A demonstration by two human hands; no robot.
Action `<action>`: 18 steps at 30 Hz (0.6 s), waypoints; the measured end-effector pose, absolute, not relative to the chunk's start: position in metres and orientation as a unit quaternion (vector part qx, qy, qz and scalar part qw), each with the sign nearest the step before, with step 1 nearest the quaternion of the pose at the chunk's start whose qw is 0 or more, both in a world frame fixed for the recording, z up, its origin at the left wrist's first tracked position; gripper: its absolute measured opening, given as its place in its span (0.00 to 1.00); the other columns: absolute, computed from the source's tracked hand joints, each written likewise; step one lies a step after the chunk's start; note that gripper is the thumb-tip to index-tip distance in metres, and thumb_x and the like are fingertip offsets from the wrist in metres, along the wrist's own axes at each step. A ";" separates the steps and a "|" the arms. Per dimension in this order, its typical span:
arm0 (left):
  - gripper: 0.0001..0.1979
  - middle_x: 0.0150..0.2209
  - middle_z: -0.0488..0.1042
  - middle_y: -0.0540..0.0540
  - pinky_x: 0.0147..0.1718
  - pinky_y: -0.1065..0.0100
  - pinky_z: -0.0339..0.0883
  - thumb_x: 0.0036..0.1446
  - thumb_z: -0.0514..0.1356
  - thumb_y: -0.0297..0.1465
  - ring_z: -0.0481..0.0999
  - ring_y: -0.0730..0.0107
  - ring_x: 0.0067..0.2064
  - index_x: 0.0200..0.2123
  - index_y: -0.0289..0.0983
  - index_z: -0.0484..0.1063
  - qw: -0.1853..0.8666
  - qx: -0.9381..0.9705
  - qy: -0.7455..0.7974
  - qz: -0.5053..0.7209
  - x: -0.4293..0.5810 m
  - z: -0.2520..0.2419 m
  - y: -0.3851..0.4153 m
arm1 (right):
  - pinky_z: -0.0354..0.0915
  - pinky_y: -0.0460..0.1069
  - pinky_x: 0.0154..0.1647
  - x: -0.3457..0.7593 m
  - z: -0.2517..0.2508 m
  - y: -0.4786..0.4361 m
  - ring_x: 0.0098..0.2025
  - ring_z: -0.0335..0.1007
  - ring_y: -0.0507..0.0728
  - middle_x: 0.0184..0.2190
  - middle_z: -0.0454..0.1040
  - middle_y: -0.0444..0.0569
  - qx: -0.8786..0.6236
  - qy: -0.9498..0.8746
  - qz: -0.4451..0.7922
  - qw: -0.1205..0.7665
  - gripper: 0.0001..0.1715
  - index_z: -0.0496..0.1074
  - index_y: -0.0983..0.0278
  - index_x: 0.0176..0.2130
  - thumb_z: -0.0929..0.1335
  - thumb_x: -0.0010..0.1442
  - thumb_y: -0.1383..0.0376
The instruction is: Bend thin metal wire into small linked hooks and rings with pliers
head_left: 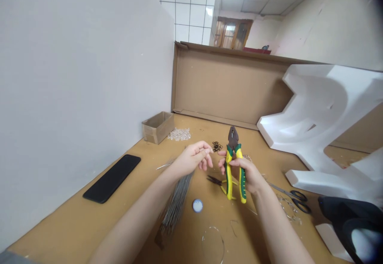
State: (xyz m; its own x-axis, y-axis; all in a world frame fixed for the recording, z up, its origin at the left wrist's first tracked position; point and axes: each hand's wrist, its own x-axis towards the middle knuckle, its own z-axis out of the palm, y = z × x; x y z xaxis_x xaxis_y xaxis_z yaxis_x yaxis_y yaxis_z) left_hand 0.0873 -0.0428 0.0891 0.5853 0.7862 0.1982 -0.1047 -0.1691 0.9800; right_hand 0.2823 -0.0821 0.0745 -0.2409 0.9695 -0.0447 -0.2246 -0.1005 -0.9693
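In my right hand point(243, 172) is a pair of combination pliers point(233, 138) with yellow and green handles, held upright with the dark jaws pointing away from me. My left hand point(199, 156) hovers just left of them, thumb and forefinger pinched together; whatever lies between the fingertips is too small to make out. Beneath my hands on the table lies a smaller pair of yellow-handled pliers point(217, 181). A bundle of thin grey metal wires point(178, 202) runs under my left forearm. Small black rings point(217, 147) form a pile beyond my fingers.
Clear beads point(179, 134) are heaped by an open cardboard box point(158, 127). A black phone point(113, 178) lies at the left. Nearer me are a small round blue-rimmed lid point(197, 205) and a wire loop point(223, 242). Scissors point(299, 201) and white foam point(317, 108) occupy the right.
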 end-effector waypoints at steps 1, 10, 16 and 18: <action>0.11 0.22 0.73 0.48 0.20 0.75 0.59 0.55 0.53 0.38 0.68 0.78 0.19 0.33 0.34 0.62 0.595 0.662 0.256 0.377 0.086 0.090 -0.043 | 0.62 0.46 0.28 0.284 0.074 -0.081 0.30 0.68 0.53 0.35 0.74 0.50 -0.411 -0.480 0.619 0.466 0.22 0.67 0.66 0.45 0.64 0.48 0.67; 0.10 0.26 0.76 0.45 0.24 0.74 0.63 0.55 0.55 0.36 0.73 0.75 0.24 0.33 0.34 0.61 0.669 0.588 0.223 0.396 0.083 0.090 -0.040 | 0.65 0.49 0.29 0.290 0.072 -0.074 0.37 0.72 0.57 0.41 0.73 0.53 -0.357 -0.446 0.690 0.444 0.27 0.61 0.64 0.50 0.59 0.48 0.67; 0.10 0.28 0.76 0.45 0.25 0.75 0.65 0.54 0.57 0.35 0.74 0.75 0.26 0.33 0.34 0.61 0.707 0.512 0.217 0.439 0.083 0.090 -0.037 | 0.62 0.48 0.25 0.285 0.077 -0.081 0.28 0.71 0.56 0.31 0.74 0.49 -0.497 -0.562 0.545 0.374 0.25 0.61 0.63 0.50 0.61 0.50 0.64; 0.10 0.28 0.76 0.45 0.25 0.75 0.64 0.54 0.57 0.34 0.74 0.75 0.26 0.33 0.34 0.61 0.702 0.505 0.220 0.452 0.080 0.092 -0.037 | 0.60 0.48 0.26 0.287 0.077 -0.081 0.28 0.70 0.57 0.27 0.73 0.47 -0.614 -0.630 0.371 0.299 0.22 0.64 0.62 0.47 0.61 0.51 0.62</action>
State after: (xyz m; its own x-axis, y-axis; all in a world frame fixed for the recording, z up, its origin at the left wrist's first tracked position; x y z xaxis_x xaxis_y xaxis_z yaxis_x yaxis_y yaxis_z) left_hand 0.0805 -0.0368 0.0918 0.4947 0.8565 0.1473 -0.4120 0.0819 0.9075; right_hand 0.2869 -0.0810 0.0766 -0.0680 0.9946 -0.0783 0.5517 -0.0279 -0.8336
